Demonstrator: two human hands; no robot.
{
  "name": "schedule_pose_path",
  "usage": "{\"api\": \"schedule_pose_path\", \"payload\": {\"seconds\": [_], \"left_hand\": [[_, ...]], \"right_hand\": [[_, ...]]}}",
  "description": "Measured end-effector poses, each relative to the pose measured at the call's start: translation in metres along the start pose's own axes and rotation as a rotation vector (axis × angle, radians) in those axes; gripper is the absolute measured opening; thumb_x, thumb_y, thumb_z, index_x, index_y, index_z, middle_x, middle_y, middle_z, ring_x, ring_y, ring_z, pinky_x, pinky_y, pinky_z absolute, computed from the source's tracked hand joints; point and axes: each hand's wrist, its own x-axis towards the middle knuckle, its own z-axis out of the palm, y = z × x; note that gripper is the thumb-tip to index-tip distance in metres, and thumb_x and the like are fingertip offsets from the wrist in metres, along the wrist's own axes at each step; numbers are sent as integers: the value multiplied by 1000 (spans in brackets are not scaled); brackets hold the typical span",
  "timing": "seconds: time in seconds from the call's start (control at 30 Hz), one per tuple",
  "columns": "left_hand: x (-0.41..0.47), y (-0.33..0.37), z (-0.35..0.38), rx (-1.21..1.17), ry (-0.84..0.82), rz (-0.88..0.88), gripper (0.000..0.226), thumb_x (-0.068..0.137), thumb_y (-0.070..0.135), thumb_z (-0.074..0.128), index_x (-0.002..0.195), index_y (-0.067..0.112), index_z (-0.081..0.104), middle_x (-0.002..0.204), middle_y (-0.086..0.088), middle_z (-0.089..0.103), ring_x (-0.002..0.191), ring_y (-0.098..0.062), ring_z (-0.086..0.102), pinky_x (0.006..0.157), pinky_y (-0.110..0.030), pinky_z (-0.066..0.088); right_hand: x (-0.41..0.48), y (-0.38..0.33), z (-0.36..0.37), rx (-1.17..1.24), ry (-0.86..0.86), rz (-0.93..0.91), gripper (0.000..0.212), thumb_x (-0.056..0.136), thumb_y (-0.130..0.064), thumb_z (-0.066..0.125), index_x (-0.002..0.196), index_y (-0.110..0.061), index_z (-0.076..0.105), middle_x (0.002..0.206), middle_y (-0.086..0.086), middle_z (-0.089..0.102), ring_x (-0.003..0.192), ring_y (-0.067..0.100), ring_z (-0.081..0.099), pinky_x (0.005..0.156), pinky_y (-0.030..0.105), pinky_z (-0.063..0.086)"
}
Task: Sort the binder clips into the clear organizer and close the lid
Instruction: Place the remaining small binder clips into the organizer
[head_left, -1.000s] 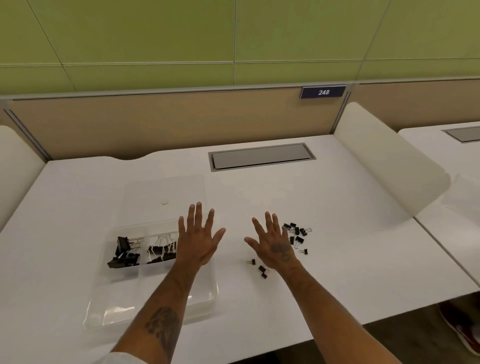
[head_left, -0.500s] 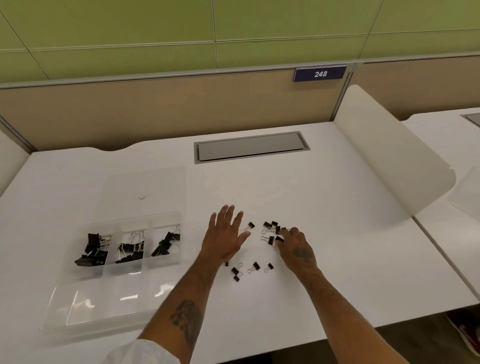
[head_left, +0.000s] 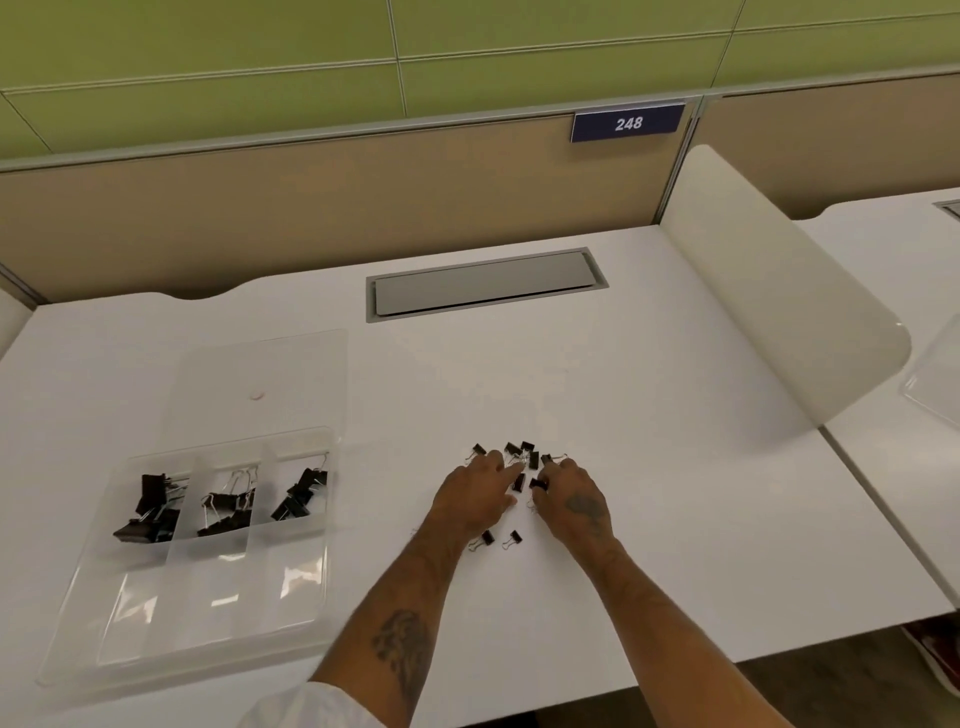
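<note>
The clear organizer (head_left: 93, 613) lies at the left of the white desk, its lid (head_left: 260, 374) folded open behind it. Its three back compartments hold black binder clips: large (head_left: 150, 506), medium (head_left: 226, 509) and smaller (head_left: 301, 493). A pile of small black clips (head_left: 522, 453) lies mid-desk, with two more (head_left: 501, 539) nearer me. My left hand (head_left: 475, 501) rests at the pile, fingers stretched out and touching the clips. My right hand (head_left: 571, 501) is beside it, fingertips curled and pinching a small clip (head_left: 538, 484).
A grey cable hatch (head_left: 483, 283) is set into the desk (head_left: 649, 467) at the back. A curved white divider (head_left: 779, 301) rises along the right edge, with another desk beyond. A tan partition with a "248" sign (head_left: 627, 123) closes the back.
Both hands moved from open above the desk onto the small-clip pile and drew together. My right fingers curled onto a clip. The view shifted right and closer.
</note>
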Motion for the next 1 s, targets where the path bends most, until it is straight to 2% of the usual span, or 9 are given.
{"api": "schedule_pose_path", "payload": {"seconds": [0.13,0.27,0.4,0.47,0.6,0.67,0.73,0.83,1.0], "left_hand": [[4,5,6,15,6,-8,48,95,29,53,141,25,39,126,-7,45,114,-26,49,82,-41,49],[8,7,10,32,63,-1,22,95,24,53,117,18,54,117,-6,47,106,-25,51,71,-37,45],[11,7,12,31,108,-7,23,93,26,57,112,14,56,122,-6,47,110,-24,49,76,-35,44],[12,5,14,27,156,-10,30,91,31,59,115,12,56,128,-6,47,115,-24,47,82,-35,43],[10,-4,16,-15,221,-15,36,93,37,57,119,14,53,128,-3,51,114,-22,49,86,-34,43],[8,-8,14,-46,249,-38,34,95,39,54,119,16,52,121,-1,56,108,-20,53,84,-33,43],[5,-13,7,-67,275,-58,30,96,38,51,117,18,51,114,1,59,101,-20,55,82,-32,42],[-2,-24,-4,-171,319,-100,27,94,35,56,116,20,53,110,2,60,98,-19,55,82,-32,43],[-22,-55,-24,-520,372,-262,27,89,28,63,116,29,65,99,7,62,96,-13,58,85,-31,47]], "right_hand": [[2,4,4,-61,-3,-30,31,94,-21,45,119,-12,61,119,9,57,106,26,56,85,33,48],[6,5,3,-112,-19,-43,28,94,-17,44,112,-10,64,117,9,55,102,25,57,81,33,49],[3,8,6,-193,34,-96,28,92,-15,46,116,-8,57,116,8,53,104,25,54,75,35,50],[0,9,7,-186,93,-131,25,86,-11,55,109,-4,61,105,11,58,94,29,59,64,37,51],[0,8,5,-145,148,-167,30,49,-9,85,71,-8,65,62,5,60,49,23,60,36,26,41],[0,8,5,-135,152,-187,25,58,-9,81,76,-8,64,67,5,62,55,25,61,42,29,44],[3,7,1,-18,140,-145,16,80,-11,63,95,-8,61,88,7,62,79,28,61,61,33,45],[8,2,-6,129,98,-88,24,88,-17,53,111,-12,59,105,3,58,97,24,57,77,31,44],[21,-26,-14,280,117,-67,22,87,-21,54,105,-17,66,104,2,61,95,21,59,76,27,41]]}}
